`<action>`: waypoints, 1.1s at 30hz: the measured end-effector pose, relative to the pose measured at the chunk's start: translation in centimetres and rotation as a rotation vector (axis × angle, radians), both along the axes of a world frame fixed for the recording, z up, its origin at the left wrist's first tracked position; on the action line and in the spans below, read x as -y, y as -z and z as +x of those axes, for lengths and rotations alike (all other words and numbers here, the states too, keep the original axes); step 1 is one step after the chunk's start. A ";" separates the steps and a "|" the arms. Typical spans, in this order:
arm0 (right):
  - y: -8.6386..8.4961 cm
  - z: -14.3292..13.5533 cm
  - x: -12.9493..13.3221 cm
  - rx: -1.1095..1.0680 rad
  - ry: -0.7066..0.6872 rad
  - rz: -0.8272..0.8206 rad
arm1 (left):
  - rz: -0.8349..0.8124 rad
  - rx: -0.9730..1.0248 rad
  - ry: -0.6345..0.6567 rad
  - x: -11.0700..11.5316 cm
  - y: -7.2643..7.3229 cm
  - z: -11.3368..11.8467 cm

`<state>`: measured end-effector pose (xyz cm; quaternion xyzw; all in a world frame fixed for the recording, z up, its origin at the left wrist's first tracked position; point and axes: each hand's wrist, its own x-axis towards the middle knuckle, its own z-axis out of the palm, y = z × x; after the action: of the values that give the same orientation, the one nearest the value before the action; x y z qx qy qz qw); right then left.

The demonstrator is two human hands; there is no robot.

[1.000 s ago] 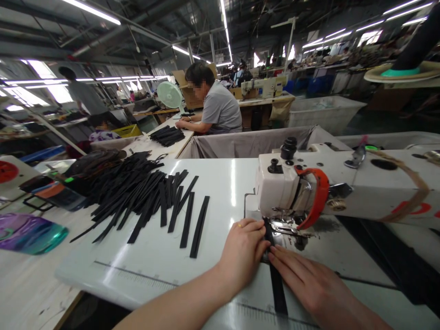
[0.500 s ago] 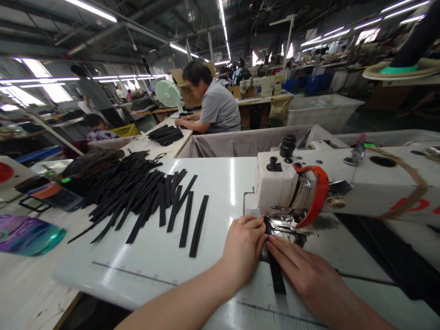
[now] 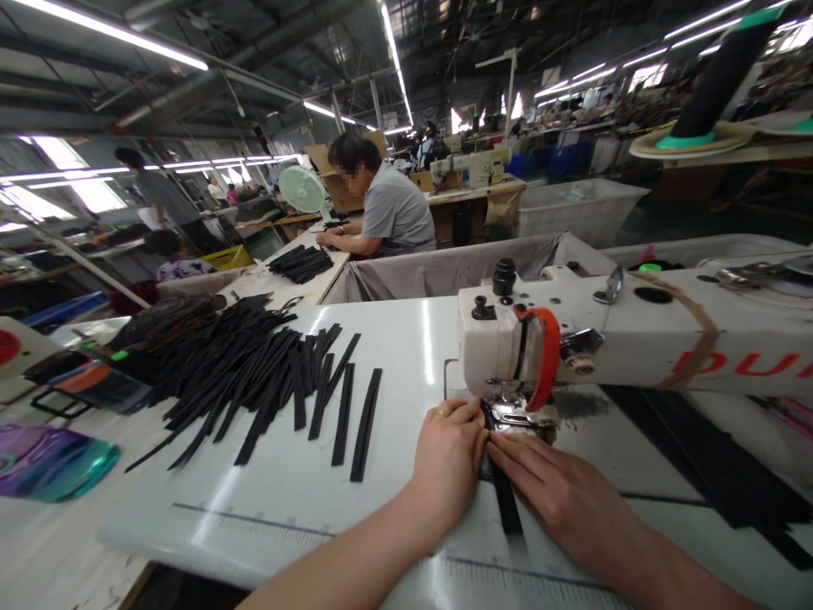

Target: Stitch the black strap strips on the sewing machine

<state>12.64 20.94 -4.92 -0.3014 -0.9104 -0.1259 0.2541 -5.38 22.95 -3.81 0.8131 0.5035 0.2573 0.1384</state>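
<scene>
A black fabric strip (image 3: pixel 505 504) lies under the presser foot area of a white sewing machine (image 3: pixel 610 330), its free end pointing back across the table. My left hand (image 3: pixel 450 449) is closed at the strip's left edge, fingertips right beside the metal foot (image 3: pixel 508 415). From the other side, my right hand (image 3: pixel 559 483) presses its fingertips together on the same strip, almost touching the left fingers. The needle and the part of the strip under the foot are hidden.
A pile of black strips (image 3: pixel 241 364) covers the table's left side, with one loose strip (image 3: pixel 366 424) nearest my left hand. More black strips (image 3: pixel 711 457) lie right of the machine. A purple-teal bottle (image 3: pixel 54 462) is at far left. Ahead, a co-worker (image 3: pixel 394 199) sits.
The view has shifted slightly, so the machine appears further left and more of its arm shows. Both hands keep their hold on the strip, with barely any visible movement.
</scene>
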 end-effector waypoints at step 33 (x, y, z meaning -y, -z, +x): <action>0.0 1.0 -2.0 -0.007 0.057 -0.111 | 0.005 0.096 0.046 -0.4 0.1 0.0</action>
<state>13.63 22.95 -4.91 -0.3414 -0.9060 -0.0811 0.2366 -5.43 23.32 -3.96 0.8114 0.4770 0.2940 0.1662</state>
